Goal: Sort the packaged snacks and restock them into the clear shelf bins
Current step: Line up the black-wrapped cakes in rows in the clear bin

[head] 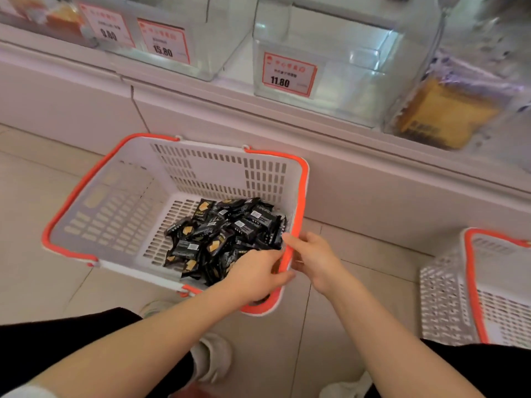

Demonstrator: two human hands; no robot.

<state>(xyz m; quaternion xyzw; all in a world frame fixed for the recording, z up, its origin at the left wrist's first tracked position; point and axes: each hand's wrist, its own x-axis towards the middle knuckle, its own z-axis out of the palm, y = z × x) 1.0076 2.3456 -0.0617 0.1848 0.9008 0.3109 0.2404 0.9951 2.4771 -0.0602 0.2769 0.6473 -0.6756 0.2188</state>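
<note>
A white basket with orange handles (pixel 94 179) stands on the floor below the shelf. A heap of small black snack packets (pixel 227 231) with yellow print lies in its right half. My left hand (pixel 255 275) reaches into the near right corner, fingers curled over the packets beside the rim; its grip is hidden. My right hand (pixel 314 258) is outside the basket, finger and thumb closed on the orange handle (pixel 287 254) at the right side. An empty clear shelf bin (pixel 356 81) with an 11.80 tag sits above.
Another clear bin (pixel 218 53) with a 15.80 tag sits to the left, and a bin with yellow-brown packages (pixel 442 113) to the right. A second white and orange basket (pixel 448 291) stands at the far right. My shoes and knees are at the bottom edge.
</note>
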